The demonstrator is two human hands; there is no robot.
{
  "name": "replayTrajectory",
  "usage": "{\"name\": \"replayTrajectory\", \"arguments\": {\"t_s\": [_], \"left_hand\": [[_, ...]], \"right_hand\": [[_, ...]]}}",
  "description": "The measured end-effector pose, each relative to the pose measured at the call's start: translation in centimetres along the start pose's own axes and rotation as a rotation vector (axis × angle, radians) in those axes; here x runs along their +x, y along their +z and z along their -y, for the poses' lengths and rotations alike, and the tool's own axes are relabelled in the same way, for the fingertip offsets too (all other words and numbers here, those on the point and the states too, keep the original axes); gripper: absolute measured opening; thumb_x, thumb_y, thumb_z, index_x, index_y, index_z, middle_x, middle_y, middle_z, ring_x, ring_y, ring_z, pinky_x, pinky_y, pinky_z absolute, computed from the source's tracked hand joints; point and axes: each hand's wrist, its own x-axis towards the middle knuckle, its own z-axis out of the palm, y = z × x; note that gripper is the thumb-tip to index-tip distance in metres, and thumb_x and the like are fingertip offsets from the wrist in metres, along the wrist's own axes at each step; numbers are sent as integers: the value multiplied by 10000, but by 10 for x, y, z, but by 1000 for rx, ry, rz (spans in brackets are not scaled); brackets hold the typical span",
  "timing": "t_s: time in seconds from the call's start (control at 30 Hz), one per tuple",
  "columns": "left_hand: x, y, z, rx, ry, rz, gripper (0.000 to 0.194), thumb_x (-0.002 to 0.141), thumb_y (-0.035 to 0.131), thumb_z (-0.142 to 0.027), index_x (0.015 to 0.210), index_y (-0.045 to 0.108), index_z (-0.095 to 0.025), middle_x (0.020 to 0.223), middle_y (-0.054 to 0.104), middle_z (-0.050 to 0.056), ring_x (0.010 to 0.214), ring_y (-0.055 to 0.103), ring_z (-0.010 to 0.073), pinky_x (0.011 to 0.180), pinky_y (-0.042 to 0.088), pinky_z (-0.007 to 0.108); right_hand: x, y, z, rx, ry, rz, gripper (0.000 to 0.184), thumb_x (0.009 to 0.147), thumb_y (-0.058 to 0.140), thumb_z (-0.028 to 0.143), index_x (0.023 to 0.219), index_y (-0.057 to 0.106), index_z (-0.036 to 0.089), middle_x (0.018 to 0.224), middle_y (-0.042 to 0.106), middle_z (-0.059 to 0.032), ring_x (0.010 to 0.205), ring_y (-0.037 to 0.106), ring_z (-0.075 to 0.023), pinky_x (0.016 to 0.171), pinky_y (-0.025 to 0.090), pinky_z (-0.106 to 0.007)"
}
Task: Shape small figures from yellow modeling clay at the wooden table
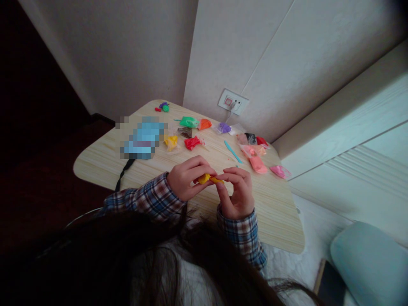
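Both hands meet over the near part of a small light wooden table. My left hand and my right hand pinch one piece of yellow-orange modelling clay between their fingertips. Each hand's fingers are curled and closed on it. Plaid sleeves cover both wrists. Dark hair hides the lower part of the view.
Small bags of clay lie across the table: green, orange, purple, red, yellow, pink. A teal plastic tool lies among them. A wall socket sits behind. A phone rests at lower right.
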Motion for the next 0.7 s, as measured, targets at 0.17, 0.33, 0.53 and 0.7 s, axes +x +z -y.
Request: {"name": "replayTrajectory", "arguments": {"t_s": [0.17, 0.33, 0.53, 0.7], "left_hand": [[-3, 3, 2, 55, 27, 43, 139, 854, 535, -231, 888, 606, -116, 793, 592, 55, 694, 561, 103, 629, 483, 179], [-4, 5, 1, 154, 84, 42, 140, 866, 471, -185, 876, 593, -118, 790, 589, 61, 710, 562, 117, 641, 483, 189], [-6, 10, -1, 292, 93, 32, 207, 870, 392, -139, 854, 598, -127, 772, 594, 60, 709, 549, 129, 652, 478, 207], [-7, 9, -2, 234, 48, 83, 187, 872, 420, -155, 873, 604, -124, 800, 596, 60, 729, 550, 127, 669, 477, 203]], "right_hand": [[2, 2, 3, -58, -31, 7, 99, 777, 592, 154, 822, 647, 224, 908, 544, -57, 870, 554, -191, 740, 494, -383], [2, 4, 1, -26, -18, -18, 93, 765, 616, 150, 805, 653, 226, 901, 554, -47, 860, 557, -183, 741, 491, -374], [1, 5, -3, 0, 36, -9, 38, 754, 637, 191, 770, 647, 225, 888, 569, -47, 863, 563, -194, 755, 495, -393], [1, 6, -4, 15, 57, 15, 15, 758, 638, 203, 756, 630, 216, 888, 571, -51, 867, 561, -192, 767, 490, -390]]}}
